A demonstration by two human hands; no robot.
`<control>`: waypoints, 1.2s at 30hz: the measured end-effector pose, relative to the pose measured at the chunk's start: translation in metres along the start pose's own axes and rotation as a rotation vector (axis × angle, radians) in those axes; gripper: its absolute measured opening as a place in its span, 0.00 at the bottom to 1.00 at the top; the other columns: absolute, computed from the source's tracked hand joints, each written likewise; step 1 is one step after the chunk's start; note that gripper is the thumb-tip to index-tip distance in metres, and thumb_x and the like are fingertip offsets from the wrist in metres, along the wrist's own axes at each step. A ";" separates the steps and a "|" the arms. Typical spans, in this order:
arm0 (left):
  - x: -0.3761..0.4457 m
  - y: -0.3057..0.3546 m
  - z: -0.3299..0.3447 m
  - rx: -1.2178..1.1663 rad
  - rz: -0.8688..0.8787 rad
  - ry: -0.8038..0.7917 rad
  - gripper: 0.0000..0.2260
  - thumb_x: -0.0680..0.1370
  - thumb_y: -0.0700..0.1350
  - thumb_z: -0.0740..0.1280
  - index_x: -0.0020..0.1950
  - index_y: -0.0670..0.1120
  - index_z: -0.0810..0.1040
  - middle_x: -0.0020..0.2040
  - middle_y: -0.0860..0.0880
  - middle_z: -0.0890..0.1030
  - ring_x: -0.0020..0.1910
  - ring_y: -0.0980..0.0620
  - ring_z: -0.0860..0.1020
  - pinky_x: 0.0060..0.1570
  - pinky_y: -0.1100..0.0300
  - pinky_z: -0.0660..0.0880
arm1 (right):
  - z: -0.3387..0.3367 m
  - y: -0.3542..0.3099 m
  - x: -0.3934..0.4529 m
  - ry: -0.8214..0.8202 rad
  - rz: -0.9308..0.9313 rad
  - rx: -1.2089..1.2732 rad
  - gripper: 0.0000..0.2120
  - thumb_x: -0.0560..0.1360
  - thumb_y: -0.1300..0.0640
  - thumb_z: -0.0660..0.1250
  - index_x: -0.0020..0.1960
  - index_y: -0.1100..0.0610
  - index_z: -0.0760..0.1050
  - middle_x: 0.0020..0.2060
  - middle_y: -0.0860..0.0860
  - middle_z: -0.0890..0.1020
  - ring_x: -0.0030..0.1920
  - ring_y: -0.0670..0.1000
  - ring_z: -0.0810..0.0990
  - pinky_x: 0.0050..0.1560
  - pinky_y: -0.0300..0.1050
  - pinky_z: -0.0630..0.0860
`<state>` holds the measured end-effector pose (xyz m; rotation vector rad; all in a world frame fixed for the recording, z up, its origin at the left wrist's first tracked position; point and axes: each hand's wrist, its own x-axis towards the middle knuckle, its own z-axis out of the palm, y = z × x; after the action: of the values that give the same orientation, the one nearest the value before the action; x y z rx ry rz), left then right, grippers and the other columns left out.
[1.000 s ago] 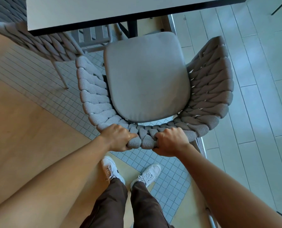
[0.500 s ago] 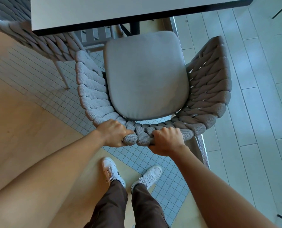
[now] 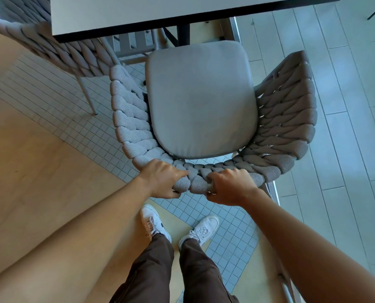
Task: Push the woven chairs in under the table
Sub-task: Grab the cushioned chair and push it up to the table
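Note:
A grey woven chair (image 3: 287,119) with a flat grey seat cushion (image 3: 200,99) stands right below me, its front facing the table (image 3: 138,14). The cushion's front edge sits just short of the table's black edge. My left hand (image 3: 163,179) and my right hand (image 3: 228,186) both grip the woven top rim of the backrest, close together at its middle. A second woven chair (image 3: 57,42) stands at the upper left, partly under the table corner.
The table's black leg (image 3: 183,35) rises just beyond the cushion. The second chair's thin metal leg (image 3: 87,95) stands on the small-tiled floor left of my chair. My white shoes (image 3: 177,228) are behind the chair. Plank flooring runs along the right.
The chair has slid a little forward toward the table, with both hands still holding the backrest rim. My feet have stepped slightly forward.

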<state>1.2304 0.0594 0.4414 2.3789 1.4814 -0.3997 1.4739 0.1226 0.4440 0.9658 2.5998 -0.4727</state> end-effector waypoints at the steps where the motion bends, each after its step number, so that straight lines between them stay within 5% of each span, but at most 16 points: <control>1: 0.001 0.008 -0.001 -0.030 -0.007 0.042 0.33 0.72 0.68 0.62 0.76 0.57 0.68 0.60 0.55 0.83 0.55 0.50 0.83 0.48 0.55 0.79 | -0.001 0.006 -0.004 0.002 -0.023 -0.014 0.24 0.69 0.30 0.63 0.56 0.44 0.76 0.48 0.44 0.83 0.47 0.53 0.83 0.39 0.46 0.69; 5: 0.023 0.060 -0.004 -0.079 -0.061 0.094 0.38 0.73 0.74 0.59 0.76 0.52 0.67 0.62 0.52 0.82 0.55 0.49 0.82 0.48 0.54 0.79 | -0.007 0.043 -0.023 0.023 -0.068 -0.086 0.27 0.68 0.28 0.64 0.57 0.45 0.76 0.49 0.43 0.83 0.49 0.52 0.83 0.43 0.46 0.74; 9: 0.043 0.087 -0.006 -0.076 -0.209 0.055 0.37 0.73 0.78 0.53 0.67 0.52 0.75 0.55 0.50 0.84 0.49 0.46 0.83 0.45 0.54 0.78 | -0.011 0.079 -0.035 0.093 -0.012 -0.126 0.24 0.67 0.30 0.67 0.45 0.51 0.80 0.39 0.47 0.85 0.41 0.55 0.84 0.46 0.47 0.78; 14: 0.048 0.083 -0.003 -0.006 -0.159 0.088 0.36 0.74 0.78 0.50 0.63 0.52 0.78 0.48 0.51 0.85 0.43 0.47 0.84 0.38 0.56 0.75 | -0.009 0.086 -0.030 0.039 -0.010 -0.164 0.25 0.66 0.32 0.58 0.46 0.50 0.80 0.38 0.46 0.84 0.39 0.55 0.84 0.39 0.44 0.76; 18: 0.050 0.085 -0.003 0.003 -0.158 0.094 0.37 0.73 0.78 0.49 0.64 0.53 0.78 0.48 0.52 0.85 0.43 0.47 0.84 0.36 0.58 0.68 | -0.011 0.090 -0.029 0.020 -0.020 -0.194 0.24 0.64 0.32 0.61 0.45 0.50 0.81 0.35 0.46 0.84 0.37 0.55 0.84 0.36 0.42 0.70; 25: 0.056 0.089 -0.003 0.000 -0.166 0.087 0.37 0.73 0.78 0.50 0.60 0.52 0.79 0.45 0.51 0.85 0.41 0.47 0.84 0.35 0.58 0.67 | -0.011 0.094 -0.032 0.056 0.025 -0.166 0.23 0.63 0.32 0.63 0.45 0.49 0.81 0.35 0.45 0.84 0.37 0.54 0.84 0.37 0.42 0.74; 31: 0.054 0.085 -0.003 -0.055 -0.183 0.081 0.38 0.72 0.79 0.52 0.67 0.53 0.76 0.53 0.52 0.85 0.48 0.46 0.84 0.41 0.55 0.73 | -0.017 0.086 -0.032 -0.031 0.069 -0.199 0.27 0.64 0.26 0.62 0.50 0.46 0.78 0.44 0.42 0.84 0.46 0.50 0.83 0.48 0.45 0.77; 36: 0.035 0.072 -0.024 -0.166 -0.204 0.007 0.39 0.71 0.80 0.50 0.71 0.58 0.72 0.62 0.53 0.82 0.59 0.47 0.80 0.54 0.50 0.75 | -0.044 0.069 -0.036 -0.197 0.107 -0.081 0.42 0.60 0.14 0.53 0.58 0.43 0.78 0.50 0.42 0.83 0.50 0.49 0.81 0.53 0.48 0.75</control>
<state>1.3121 0.0669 0.4577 2.1120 1.6973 -0.3016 1.5376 0.1703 0.4847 0.9738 2.3603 -0.4092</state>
